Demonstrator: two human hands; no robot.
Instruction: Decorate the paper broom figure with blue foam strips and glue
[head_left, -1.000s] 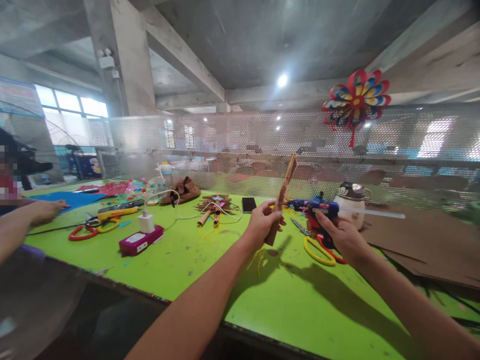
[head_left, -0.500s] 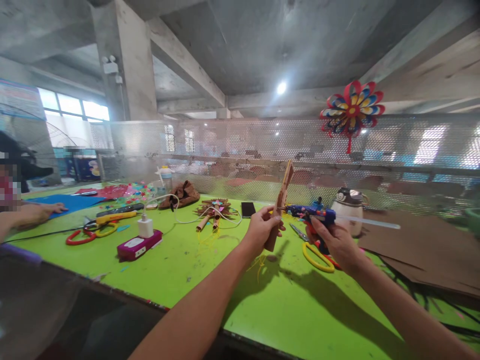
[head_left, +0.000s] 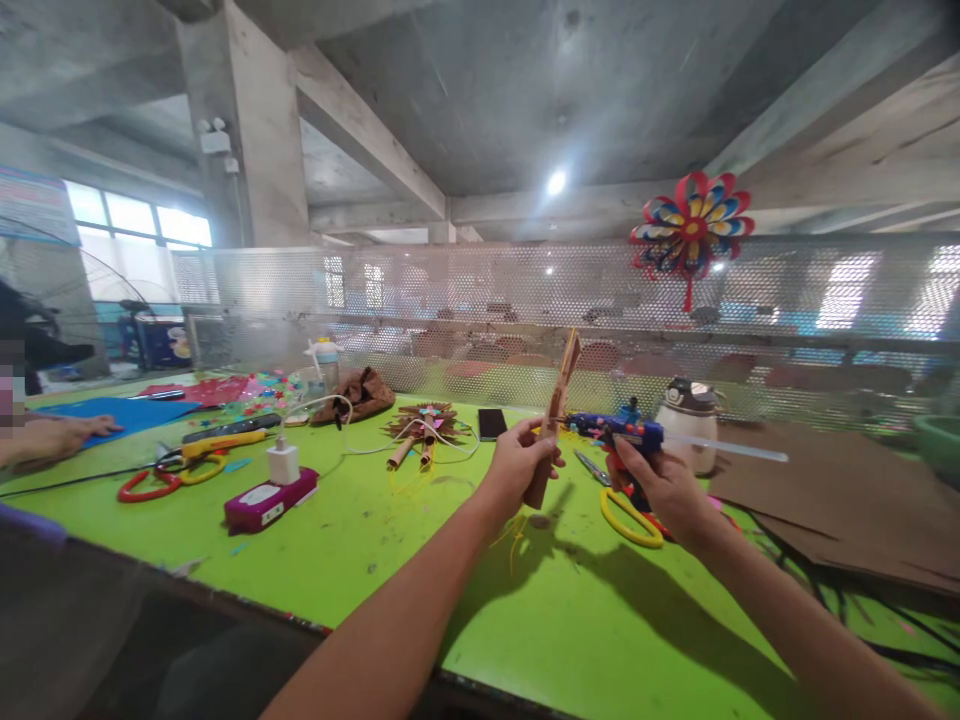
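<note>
My left hand (head_left: 525,458) is closed around a brown cardboard piece (head_left: 556,420), held upright and tilted slightly right above the table. Yellow strands (head_left: 516,535) show below that hand. In my right hand (head_left: 664,480) is a blue glue gun (head_left: 630,432), with a long clear glue stick (head_left: 739,448) coming out of its back end. The gun's nozzle points left, close to the cardboard; whether they touch I cannot tell. Scissors with yellow and red handles (head_left: 630,518) lie on the table beneath the gun. My right fingers partly hide the gun's handle.
On the green table (head_left: 360,580) are a purple power strip (head_left: 271,500) with a white plug, red-and-yellow scissors (head_left: 150,485), a cardboard craft figure (head_left: 426,425), a phone (head_left: 492,424), a lidded jar (head_left: 688,420) and brown sheets (head_left: 847,490). At left, another person's hand (head_left: 86,430) rests on blue sheet.
The whole view has shifted slightly, so things appear a little further left. Both hands keep their hold, and the glue gun stays close to the cardboard.
</note>
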